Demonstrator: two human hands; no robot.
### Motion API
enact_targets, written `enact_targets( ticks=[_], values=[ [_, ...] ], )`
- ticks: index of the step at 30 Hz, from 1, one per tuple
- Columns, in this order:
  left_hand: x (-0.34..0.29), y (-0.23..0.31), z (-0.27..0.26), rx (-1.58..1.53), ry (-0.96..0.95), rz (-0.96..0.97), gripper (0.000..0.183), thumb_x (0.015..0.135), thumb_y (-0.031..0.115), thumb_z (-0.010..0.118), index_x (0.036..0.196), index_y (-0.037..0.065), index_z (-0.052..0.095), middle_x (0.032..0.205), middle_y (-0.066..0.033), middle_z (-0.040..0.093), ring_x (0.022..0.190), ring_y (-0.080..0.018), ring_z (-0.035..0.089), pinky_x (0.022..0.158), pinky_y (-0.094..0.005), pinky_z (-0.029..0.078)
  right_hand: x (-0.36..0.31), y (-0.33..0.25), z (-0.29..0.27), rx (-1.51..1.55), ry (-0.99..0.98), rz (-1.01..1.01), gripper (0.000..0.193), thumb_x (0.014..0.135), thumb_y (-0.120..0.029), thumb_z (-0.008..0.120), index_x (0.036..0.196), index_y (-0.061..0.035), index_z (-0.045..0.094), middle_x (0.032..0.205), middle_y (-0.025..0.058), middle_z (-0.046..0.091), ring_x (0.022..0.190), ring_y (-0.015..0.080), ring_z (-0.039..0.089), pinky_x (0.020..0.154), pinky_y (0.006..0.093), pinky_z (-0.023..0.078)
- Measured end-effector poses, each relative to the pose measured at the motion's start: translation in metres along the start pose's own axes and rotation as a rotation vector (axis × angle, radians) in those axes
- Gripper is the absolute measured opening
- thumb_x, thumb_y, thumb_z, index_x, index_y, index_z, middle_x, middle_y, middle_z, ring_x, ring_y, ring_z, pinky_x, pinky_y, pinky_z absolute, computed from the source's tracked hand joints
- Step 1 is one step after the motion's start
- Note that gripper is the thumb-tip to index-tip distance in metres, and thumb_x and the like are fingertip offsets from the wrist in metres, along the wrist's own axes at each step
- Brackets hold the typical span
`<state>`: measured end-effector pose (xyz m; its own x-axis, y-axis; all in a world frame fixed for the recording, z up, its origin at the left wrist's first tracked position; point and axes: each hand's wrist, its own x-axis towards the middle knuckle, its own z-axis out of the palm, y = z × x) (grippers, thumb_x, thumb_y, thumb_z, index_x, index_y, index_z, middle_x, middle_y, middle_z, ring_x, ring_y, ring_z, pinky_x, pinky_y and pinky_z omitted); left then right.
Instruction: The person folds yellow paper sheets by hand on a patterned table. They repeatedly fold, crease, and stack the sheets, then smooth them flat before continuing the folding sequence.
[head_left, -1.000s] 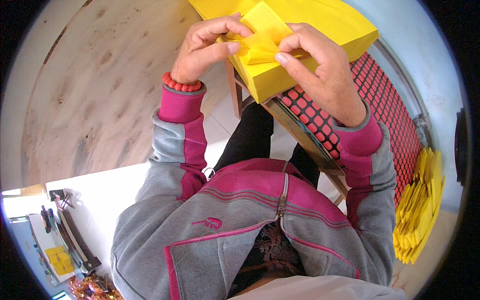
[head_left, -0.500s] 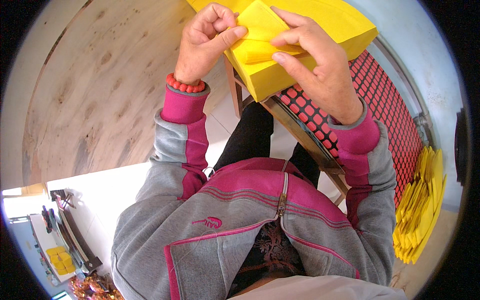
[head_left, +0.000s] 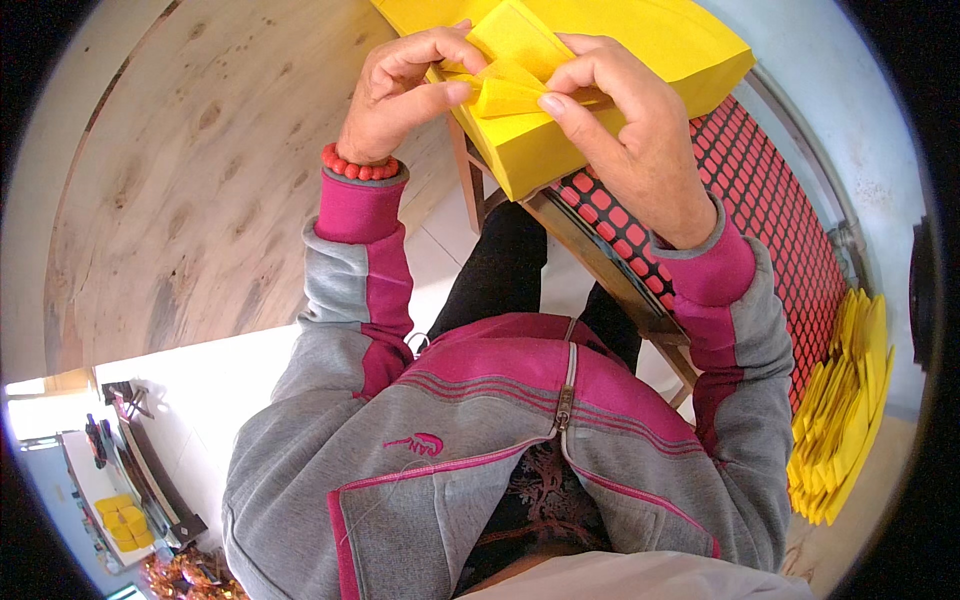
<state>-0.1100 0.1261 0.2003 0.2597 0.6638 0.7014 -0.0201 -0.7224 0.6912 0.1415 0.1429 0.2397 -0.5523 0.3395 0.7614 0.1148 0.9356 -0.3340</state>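
Note:
A folded piece of yellow paper [head_left: 516,92] is held over the near end of a big yellow paper stack [head_left: 545,158], its layers fanned apart and an upright flap [head_left: 520,38] behind them. My right hand [head_left: 632,140] pinches the paper's right side between thumb and bent forefinger. At the left side, my left hand [head_left: 405,95] has its fingers curled around the paper's edge, thumb and forefinger a little apart; the other fingertips are partly hidden. A red bead bracelet [head_left: 358,166] circles my left wrist.
The stack rests on a wooden-framed stand [head_left: 600,275] beside a red-and-black patterned surface [head_left: 770,190]. Several folded yellow papers [head_left: 840,410] form a row at the right. A large wooden board [head_left: 190,180] fills the left. Yellow pieces [head_left: 124,522] lie on a table at the lower left.
My left thumb has drawn back to the left from the paper's face. The lower fold has spread into fanned layers, and my right forefinger and thumb have closed on its right side.

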Motion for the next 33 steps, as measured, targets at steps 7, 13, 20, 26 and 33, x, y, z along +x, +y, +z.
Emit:
enact_targets(
  ticks=[7, 13, 20, 26, 33],
  values=[
    [0.001, 0.002, 0.005, -0.052, 0.089, -0.094, 0.007, 0.091, 0.007, 0.069, 0.097, 0.004, 0.066, 0.096, 0.0012, 0.069, 0.094, -0.0094, 0.063, 0.119, -0.0407, 0.031, 0.003, -0.004, 0.001, 0.027, 0.043, 0.036, 0.015, 0.088, -0.008, 0.07, 0.097, -0.0006, 0.061, 0.114, 0.0181, 0.066, 0.104, 0.0333, 0.065, 0.091, 0.0367, 0.051],
    [-0.002, -0.007, 0.004, -0.031, 0.265, -0.174, 0.009, 0.096, 0.004, 0.064, 0.103, 0.004, 0.059, 0.094, -0.0025, 0.069, 0.084, -0.0085, 0.063, 0.077, -0.0225, 0.048, 0.005, -0.004, 0.0, -0.037, -0.022, -0.028, 0.013, 0.09, -0.004, 0.068, 0.1, 0.0012, 0.063, 0.125, 0.0179, 0.064, 0.108, 0.027, 0.065, 0.093, 0.0322, 0.05],
    [-0.002, -0.008, 0.0, 0.007, 0.206, -0.097, 0.007, 0.094, 0.002, 0.062, 0.1, 0.004, 0.06, 0.095, -0.0015, 0.067, 0.086, -0.0096, 0.061, 0.08, -0.0235, 0.047, 0.005, 0.001, 0.004, -0.037, -0.031, -0.058, 0.012, 0.089, -0.01, 0.067, 0.096, -0.0014, 0.062, 0.11, 0.0199, 0.065, 0.1, 0.0373, 0.064, 0.086, 0.0405, 0.051],
    [0.002, 0.002, -0.004, -0.046, 0.019, -0.008, 0.013, 0.087, 0.003, 0.065, 0.099, 0.004, 0.067, 0.096, -0.0011, 0.069, 0.096, -0.0107, 0.063, 0.119, -0.0409, 0.03, 0.003, -0.001, 0.005, 0.029, -0.015, 0.013, 0.012, 0.088, -0.01, 0.067, 0.094, -0.0003, 0.061, 0.105, 0.019, 0.064, 0.095, 0.0372, 0.064, 0.082, 0.0406, 0.05],
    [0.001, -0.004, -0.001, 0.024, 0.026, -0.038, 0.009, 0.09, 0.006, 0.068, 0.099, 0.005, 0.067, 0.094, 0.0, 0.07, 0.095, -0.0091, 0.063, 0.12, -0.0415, 0.03, 0.003, -0.001, 0.006, 0.071, 0.011, 0.051, 0.013, 0.088, -0.008, 0.068, 0.095, -0.0002, 0.061, 0.107, 0.0195, 0.065, 0.099, 0.0368, 0.064, 0.085, 0.0389, 0.051]
  ],
)
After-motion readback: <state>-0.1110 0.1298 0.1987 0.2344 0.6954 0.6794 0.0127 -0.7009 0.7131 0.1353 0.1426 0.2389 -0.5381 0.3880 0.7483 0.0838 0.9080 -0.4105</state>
